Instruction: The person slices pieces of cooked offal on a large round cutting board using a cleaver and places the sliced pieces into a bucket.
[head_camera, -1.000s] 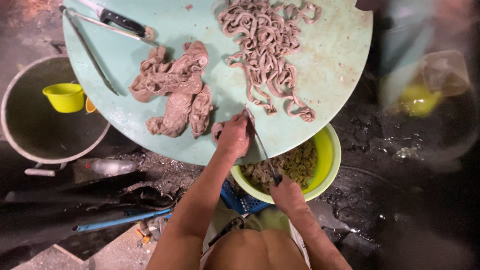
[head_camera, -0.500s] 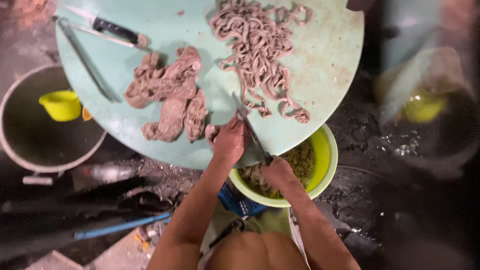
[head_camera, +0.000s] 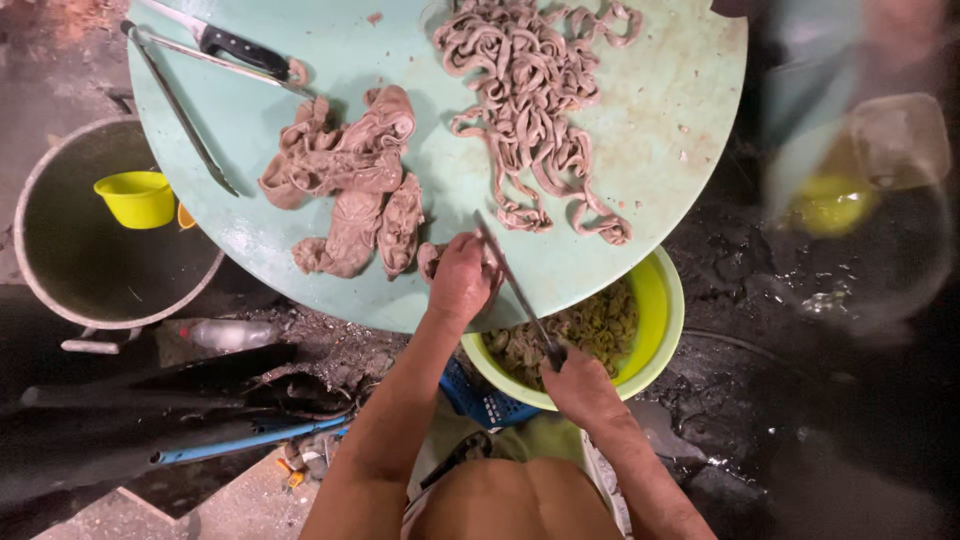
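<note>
My left hand (head_camera: 460, 278) presses a small piece of pale brown offal (head_camera: 431, 259) at the near edge of the round pale green board (head_camera: 660, 150). A long thin knife (head_camera: 515, 290) is gripped in my right hand (head_camera: 580, 385), its blade reaching up to the piece by the left hand. Under the board's edge stands a yellow-green bowl (head_camera: 665, 310) holding cut scraps (head_camera: 590, 325). A pile of thick offal pieces (head_camera: 350, 175) lies to the left on the board. A tangle of thin intestines (head_camera: 530, 110) lies at the top middle.
A black-handled knife (head_camera: 235, 45) and metal tongs (head_camera: 180, 105) lie at the board's top left. A large metal pot (head_camera: 60, 290) with a small yellow cup (head_camera: 137, 198) sits at left. A blue pipe (head_camera: 240, 440) and a blue crate (head_camera: 480, 400) lie on the dirty floor.
The view has shifted slightly. Both hands stay at the board's near edge, the knife blade still against the small piece.
</note>
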